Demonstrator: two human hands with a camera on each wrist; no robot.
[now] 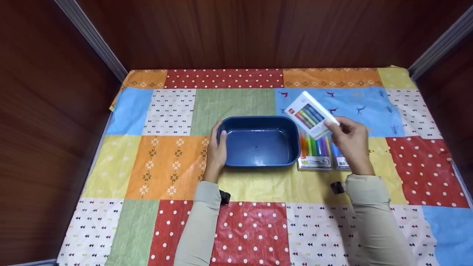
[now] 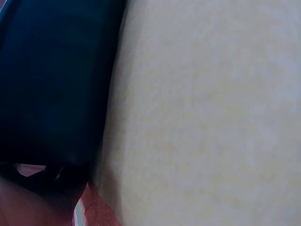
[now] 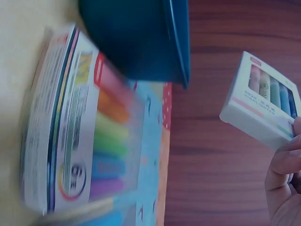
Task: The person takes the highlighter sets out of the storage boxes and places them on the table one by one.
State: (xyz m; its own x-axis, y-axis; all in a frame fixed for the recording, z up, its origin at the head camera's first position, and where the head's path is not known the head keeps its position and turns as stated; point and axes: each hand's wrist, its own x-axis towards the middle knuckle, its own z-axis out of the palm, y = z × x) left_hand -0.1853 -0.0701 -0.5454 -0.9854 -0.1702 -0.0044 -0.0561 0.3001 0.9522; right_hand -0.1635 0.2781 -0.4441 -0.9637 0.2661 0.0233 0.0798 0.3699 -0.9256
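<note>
A dark blue plastic tub (image 1: 258,147) stands on the patterned cloth, its inside bare. My left hand (image 1: 217,151) grips the tub's left wall, thumb over the rim and fingers outside. In the left wrist view the tub's dark side (image 2: 56,84) fills the upper left. My right hand (image 1: 351,142) pinches a white box of highlighters (image 1: 310,116) by its lower right corner, raised and tilted beyond the tub's right end. Colored pens show through the box's window (image 3: 273,89). Below it lies a clear pack of colored markers (image 1: 315,153), beside the tub.
A second pack with blue contents (image 1: 340,159) lies right of the marker pack, partly hidden by my right hand. The patchwork cloth (image 1: 251,229) covers the table. Dark wooden panels (image 1: 236,33) close off the back and both sides.
</note>
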